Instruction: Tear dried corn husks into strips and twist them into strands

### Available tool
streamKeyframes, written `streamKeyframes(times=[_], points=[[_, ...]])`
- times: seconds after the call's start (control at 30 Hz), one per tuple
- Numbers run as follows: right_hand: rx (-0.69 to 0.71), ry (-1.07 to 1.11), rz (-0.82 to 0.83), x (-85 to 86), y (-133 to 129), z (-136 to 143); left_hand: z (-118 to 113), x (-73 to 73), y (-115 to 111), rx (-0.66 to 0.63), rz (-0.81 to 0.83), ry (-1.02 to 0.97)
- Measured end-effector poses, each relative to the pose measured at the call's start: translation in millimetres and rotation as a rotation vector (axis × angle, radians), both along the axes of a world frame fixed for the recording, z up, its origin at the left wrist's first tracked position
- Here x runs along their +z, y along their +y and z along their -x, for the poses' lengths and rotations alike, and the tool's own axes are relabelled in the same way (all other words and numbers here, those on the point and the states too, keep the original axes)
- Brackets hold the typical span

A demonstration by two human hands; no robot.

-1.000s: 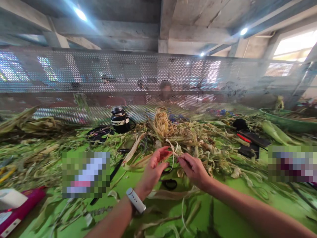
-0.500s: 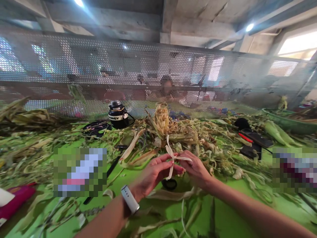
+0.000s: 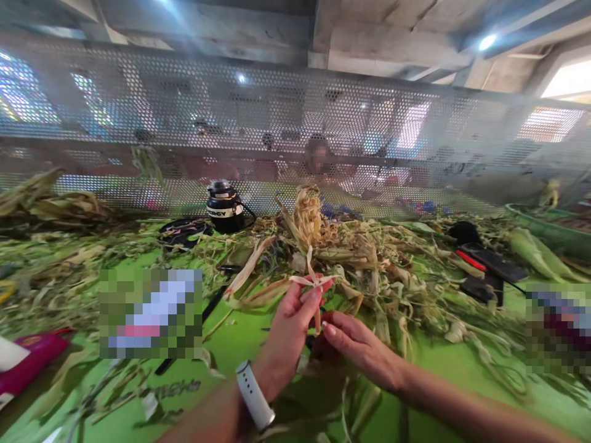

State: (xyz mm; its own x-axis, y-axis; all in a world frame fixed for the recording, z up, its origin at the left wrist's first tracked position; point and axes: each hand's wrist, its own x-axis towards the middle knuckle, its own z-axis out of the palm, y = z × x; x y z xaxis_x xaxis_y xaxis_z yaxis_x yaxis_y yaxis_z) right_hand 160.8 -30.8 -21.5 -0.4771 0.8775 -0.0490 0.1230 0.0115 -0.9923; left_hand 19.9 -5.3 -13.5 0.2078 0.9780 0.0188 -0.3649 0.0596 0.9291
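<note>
My left hand [image 3: 295, 314], with a pale watch strap [image 3: 255, 395] on its wrist, pinches a cross-shaped piece of pale corn husk strips [image 3: 312, 263] between thumb and fingers. Its arms spread upward and sideways, and a tail hangs down. Just right of that tail, my right hand [image 3: 360, 347] is closed, thumb against curled fingers. What it grips, if anything, I cannot make out. Something dark shows partly behind the hands, mostly hidden. Beyond my fingertips stands an upright bundle of dry, curled husks [image 3: 308, 215].
Husk scraps [image 3: 378, 258] litter the green tabletop [image 3: 240, 351]. A black jug [image 3: 225, 209] stands by the perforated metal screen [image 3: 277, 111]. Right lie black-and-red devices [image 3: 489, 264] and a green basket [image 3: 549, 224]; left, a magenta tool [image 3: 34, 363]. People sit behind the screen.
My right hand has let go of the cross-shaped husk piece and dropped lower, by its tail. My left hand holds the piece alone, turned more upright. The view has shifted slightly left.
</note>
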Motion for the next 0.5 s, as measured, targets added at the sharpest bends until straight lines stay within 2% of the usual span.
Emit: streamKeyframes(times=[0.1, 0.3, 0.4, 0.5], points=[[0.006, 0.178, 0.186, -4.9, -0.4, 5.1, -1.6, 0.1, -2.1, -0.036, -0.025, -0.02], [-0.053, 0.23, 0.279, -5.7, -3.1, 7.9, -3.3, -2.1, -1.2, -0.026, -0.044, -0.038], [-0.103, 0.162, 0.164, -4.9, -1.3, 7.2, -2.7, -3.5, 1.1, 0.006, -0.067, 0.001], [-0.247, -0.102, -0.178, -0.6, 3.0, 1.4, -0.2, -4.4, 6.0, 0.091, -0.088, 0.119]])
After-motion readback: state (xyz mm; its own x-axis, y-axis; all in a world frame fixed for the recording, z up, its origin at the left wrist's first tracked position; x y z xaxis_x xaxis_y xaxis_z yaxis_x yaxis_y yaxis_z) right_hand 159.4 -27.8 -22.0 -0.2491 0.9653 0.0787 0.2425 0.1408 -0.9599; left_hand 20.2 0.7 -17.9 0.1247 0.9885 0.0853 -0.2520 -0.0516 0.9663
